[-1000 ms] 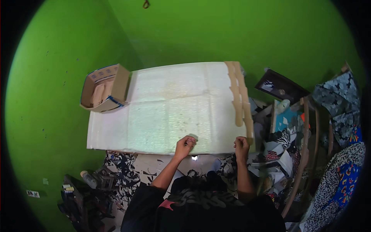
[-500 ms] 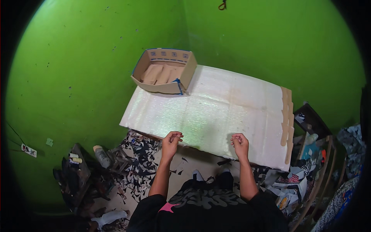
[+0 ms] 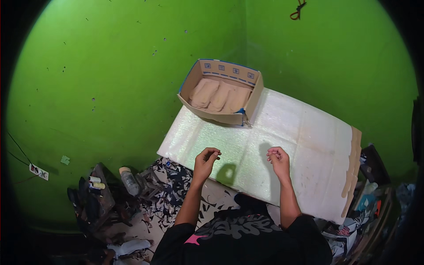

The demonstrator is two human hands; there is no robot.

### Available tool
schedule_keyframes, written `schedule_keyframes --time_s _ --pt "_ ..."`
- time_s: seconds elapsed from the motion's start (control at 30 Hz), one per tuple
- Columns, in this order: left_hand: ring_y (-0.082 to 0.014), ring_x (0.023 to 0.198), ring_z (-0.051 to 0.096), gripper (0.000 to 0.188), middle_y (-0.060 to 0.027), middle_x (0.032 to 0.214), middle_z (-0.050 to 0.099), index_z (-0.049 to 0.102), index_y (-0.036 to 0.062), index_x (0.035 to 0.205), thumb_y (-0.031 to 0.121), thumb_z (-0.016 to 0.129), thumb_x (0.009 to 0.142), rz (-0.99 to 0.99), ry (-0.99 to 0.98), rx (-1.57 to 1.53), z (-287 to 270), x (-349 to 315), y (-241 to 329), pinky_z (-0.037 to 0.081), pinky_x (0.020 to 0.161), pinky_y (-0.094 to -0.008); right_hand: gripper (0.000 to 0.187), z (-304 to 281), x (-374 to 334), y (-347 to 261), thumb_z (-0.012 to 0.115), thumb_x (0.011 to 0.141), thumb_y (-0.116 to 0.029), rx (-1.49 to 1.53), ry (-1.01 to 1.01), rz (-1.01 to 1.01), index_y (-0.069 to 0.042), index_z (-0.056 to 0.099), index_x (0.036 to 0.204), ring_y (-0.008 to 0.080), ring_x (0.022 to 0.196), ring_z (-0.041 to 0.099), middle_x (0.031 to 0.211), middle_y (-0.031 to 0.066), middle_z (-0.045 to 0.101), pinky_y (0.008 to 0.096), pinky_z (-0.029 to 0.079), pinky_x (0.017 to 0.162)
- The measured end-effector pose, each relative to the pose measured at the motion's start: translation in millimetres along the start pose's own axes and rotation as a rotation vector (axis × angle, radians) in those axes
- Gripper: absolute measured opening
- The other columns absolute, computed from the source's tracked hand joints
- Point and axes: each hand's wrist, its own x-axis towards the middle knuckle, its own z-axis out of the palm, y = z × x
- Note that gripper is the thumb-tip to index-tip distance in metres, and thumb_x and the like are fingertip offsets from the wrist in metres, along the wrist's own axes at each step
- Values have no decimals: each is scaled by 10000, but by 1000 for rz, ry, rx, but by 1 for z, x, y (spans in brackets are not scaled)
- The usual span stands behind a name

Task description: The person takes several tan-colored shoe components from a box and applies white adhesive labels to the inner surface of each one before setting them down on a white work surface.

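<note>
My left hand (image 3: 206, 162) hovers over the near left part of the white-covered table (image 3: 282, 128), its fingers curled toward the thumb. Level with it, my right hand (image 3: 279, 161) is also closed, its fingers bent in and nothing seen between them. Both cast shadows on the sheet. Beyond my hands, at the table's far left corner, stands an open cardboard box (image 3: 221, 118) with blue edging. Inside lie several flat, tan, sole-shaped pieces (image 3: 205, 95), partly overlapping.
Brown strips (image 3: 352, 163) run along the table's right edge. Green walls (image 3: 123, 88) meet behind it. Dark scraps (image 3: 165, 185) litter the floor at left, beside a small stand with thread spools (image 3: 95, 182) and a bottle (image 3: 129, 180). Cloth (image 3: 340, 238) is heaped at right.
The table and box have shifted right and down in the picture. My hands are closer together and farther over the tabletop, nearer the box. Both stay closed.
</note>
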Motion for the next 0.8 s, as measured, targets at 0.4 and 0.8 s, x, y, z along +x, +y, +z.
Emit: schedule_keyframes --time_s 0.4,0.8 --pt "-133 813 604 139 -74 869 638 603 -29 944 76 536 882 11 -32 27 -51 111 30 484 758 -269 92 92 102 -66 543 836 -2 49 -84 -4 16 590 913 106 692 583 790 70 622 232 482 640" --pt "-111 771 593 128 -54 861 641 616 -13 935 75 557 863 104 -262 37 -109 251 50 456 725 -245 94 168 175 -87 538 828 6 -8 69 -81 18 590 906 84 712 567 767 44 607 218 470 636"
